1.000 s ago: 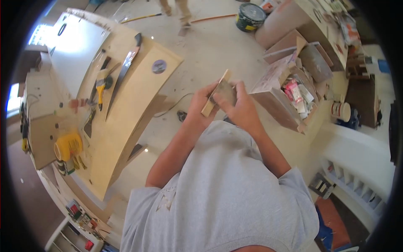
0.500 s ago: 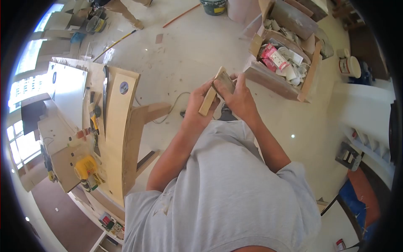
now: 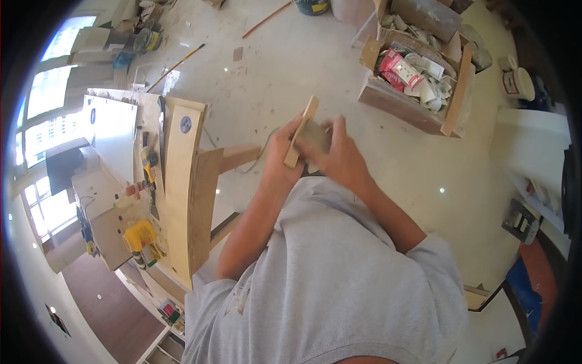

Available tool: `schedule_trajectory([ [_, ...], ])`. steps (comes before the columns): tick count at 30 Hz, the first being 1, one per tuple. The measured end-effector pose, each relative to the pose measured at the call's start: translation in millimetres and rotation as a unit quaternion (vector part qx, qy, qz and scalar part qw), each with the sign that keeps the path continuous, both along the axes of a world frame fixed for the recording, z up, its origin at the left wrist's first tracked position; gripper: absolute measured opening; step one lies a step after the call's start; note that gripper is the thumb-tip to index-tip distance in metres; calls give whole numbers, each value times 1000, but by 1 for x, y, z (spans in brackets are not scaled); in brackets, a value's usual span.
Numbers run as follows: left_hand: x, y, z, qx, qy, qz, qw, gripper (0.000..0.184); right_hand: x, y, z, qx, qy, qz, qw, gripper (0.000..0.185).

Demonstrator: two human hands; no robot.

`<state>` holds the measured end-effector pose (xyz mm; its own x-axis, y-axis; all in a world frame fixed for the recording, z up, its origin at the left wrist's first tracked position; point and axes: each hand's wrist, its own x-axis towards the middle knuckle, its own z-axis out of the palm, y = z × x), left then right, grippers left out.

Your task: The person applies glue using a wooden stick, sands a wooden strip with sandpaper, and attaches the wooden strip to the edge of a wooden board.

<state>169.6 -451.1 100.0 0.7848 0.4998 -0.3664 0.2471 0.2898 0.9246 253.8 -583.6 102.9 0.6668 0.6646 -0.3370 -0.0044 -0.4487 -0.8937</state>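
Note:
My left hand [image 3: 280, 147] is closed around a short, light strip of wood [image 3: 307, 116], held tilted in front of my body. Its upper end sticks out above the fingers and its lower end below them. My right hand [image 3: 344, 159] is beside it, smeared by motion. Between its thumb and fingers is a greyish flat sheet [image 3: 314, 137] that looks like sandpaper, close against the right side of the wood. Blur hides whether the sheet touches the wood at this instant.
At left stands a wooden workbench [image 3: 180, 151] with a handsaw [image 3: 162, 130] and a yellow power tool [image 3: 140, 235] on it. An open box [image 3: 394, 103] of scraps lies ahead right. A bucket [image 3: 312, 6] and poles [image 3: 176, 68] are on the floor.
The wood strip has turned more upright and edge-on. My right hand has shifted slightly down along it with the greyish sheet. The whole view has moved a little to the left.

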Motion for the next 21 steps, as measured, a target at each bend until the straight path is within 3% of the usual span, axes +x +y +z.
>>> schedule_trajectory([
  [2,-7,2,11,35,70,-45,996,50,18,9,-22,-22,51,-51,997,82],
  [4,-8,3,12,3,77,-23,997,55,7,5,-17,-3,30,-28,999,82],
  [7,-7,-6,8,-157,21,92,983,48,-31,-8,-3,90,-48,16,995,81],
  [9,-3,-6,14,-263,13,144,954,40,-2,3,-11,19,27,-6,999,80],
  [10,-9,-8,14,-99,34,62,993,40,7,5,-12,-18,66,-18,997,79],
  [11,-19,-9,12,68,55,-22,996,39,7,3,-5,-26,80,-14,996,77],
  [13,-18,-6,6,114,45,-28,992,39,6,0,15,-36,103,-12,994,73],
  [14,-15,-10,1,-16,19,53,998,39,-7,-3,12,14,59,1,998,73],
  [16,-13,-15,4,-162,-3,132,978,39,-32,-11,-1,110,-32,28,993,75],
  [17,-11,-16,14,-177,0,128,976,39,-21,-9,-2,62,-62,51,995,81],
  [21,-25,-8,1,-163,-39,60,984,39,27,12,-26,20,59,-66,996,82],
])
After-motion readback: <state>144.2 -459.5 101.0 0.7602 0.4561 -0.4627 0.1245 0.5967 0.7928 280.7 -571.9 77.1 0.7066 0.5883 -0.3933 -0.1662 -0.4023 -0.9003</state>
